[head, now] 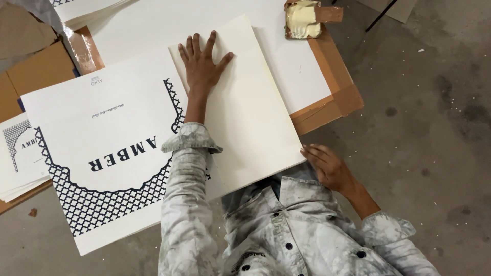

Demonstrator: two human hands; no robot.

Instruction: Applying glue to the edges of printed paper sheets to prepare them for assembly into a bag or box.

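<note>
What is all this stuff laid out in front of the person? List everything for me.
Cream board: one, plain, centre, under both hands.
Printed sheet: one, white with dark lattice border, left, beneath the board.
Sheet stacks: two, white, far left and top left.
Cardboard: brown, under the sheets, right.
Glue tub: one, pale paste, top.
Floor: grey concrete.
Left hand: flat on the board.
Right hand: at the board's near corner.

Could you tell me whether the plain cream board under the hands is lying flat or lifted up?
Flat: the cream board lies on the printed sheet, left hand spread on it, right hand at its near corner.
</note>
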